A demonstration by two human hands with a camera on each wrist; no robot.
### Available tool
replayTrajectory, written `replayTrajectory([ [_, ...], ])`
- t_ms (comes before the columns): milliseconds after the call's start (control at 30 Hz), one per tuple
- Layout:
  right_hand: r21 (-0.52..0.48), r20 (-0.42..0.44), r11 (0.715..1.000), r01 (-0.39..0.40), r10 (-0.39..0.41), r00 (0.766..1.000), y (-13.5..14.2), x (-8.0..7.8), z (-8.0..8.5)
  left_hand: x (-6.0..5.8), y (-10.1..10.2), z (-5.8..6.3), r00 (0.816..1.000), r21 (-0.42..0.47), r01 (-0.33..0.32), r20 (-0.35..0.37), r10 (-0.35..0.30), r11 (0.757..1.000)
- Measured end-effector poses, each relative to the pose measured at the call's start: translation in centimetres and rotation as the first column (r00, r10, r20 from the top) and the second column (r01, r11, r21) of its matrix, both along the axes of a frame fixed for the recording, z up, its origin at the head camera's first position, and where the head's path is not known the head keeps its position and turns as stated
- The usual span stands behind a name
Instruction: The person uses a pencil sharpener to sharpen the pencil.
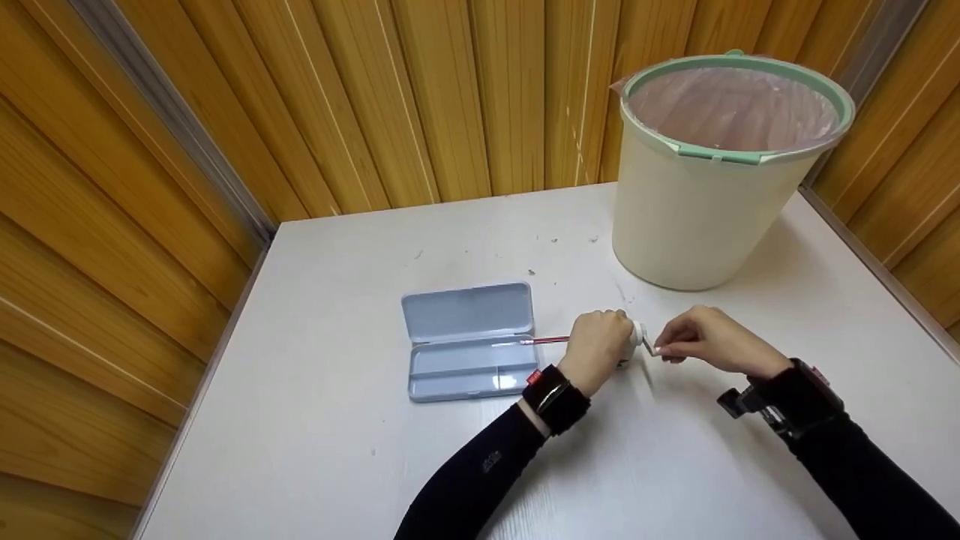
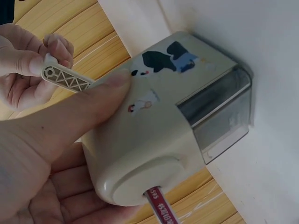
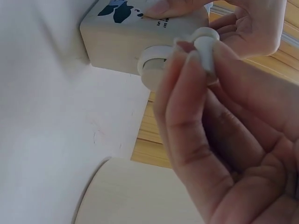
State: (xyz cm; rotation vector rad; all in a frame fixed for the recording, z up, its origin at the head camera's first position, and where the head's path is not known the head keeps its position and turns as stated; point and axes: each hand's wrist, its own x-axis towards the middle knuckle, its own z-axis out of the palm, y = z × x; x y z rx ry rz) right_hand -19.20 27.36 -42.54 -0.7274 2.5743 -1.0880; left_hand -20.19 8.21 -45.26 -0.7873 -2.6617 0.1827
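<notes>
On the red pencil (image 2: pixel 158 198) in the sharpener (image 2: pixel 147 140), white lettering (image 2: pixel 163 210) including "595"

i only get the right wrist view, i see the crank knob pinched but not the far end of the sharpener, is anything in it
Observer: Yes, the left wrist view shows a dark red pencil sticking out of that end of the sharpener.
Operator: ok and whats lying past that end
Observer: In the head view, a blue pencil case lies open to the left of the left hand.
Operator: the bin low in my view, is it lined
Observer: Yes, the head view shows a pinkish plastic liner inside it.
</notes>
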Motion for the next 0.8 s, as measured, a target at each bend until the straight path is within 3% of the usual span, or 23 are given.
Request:
replayTrajectory([
  [200, -0.057, -0.105, 0.993, 0.104, -0.110, 0.988, -0.2, -0.6, 0.5, -0.1, -0.3, 0.3, 0.999, -0.012, 0.032, 0.012, -0.031, 0.999],
  [500, -0.104, -0.122, 0.978, 0.179, -0.191, 0.974, -0.4, -2.0, 0.5, -0.3, -0.6, 0.1, 0.998, -0.004, 0.066, -0.017, -0.067, 0.998],
  [800, -0.080, -0.190, 0.968, 0.236, -0.248, 0.950, -0.6, -2.8, -0.2, -0.4, -0.8, 0.0, 0.997, 0.002, 0.069, -0.032, -0.069, 0.998],
])
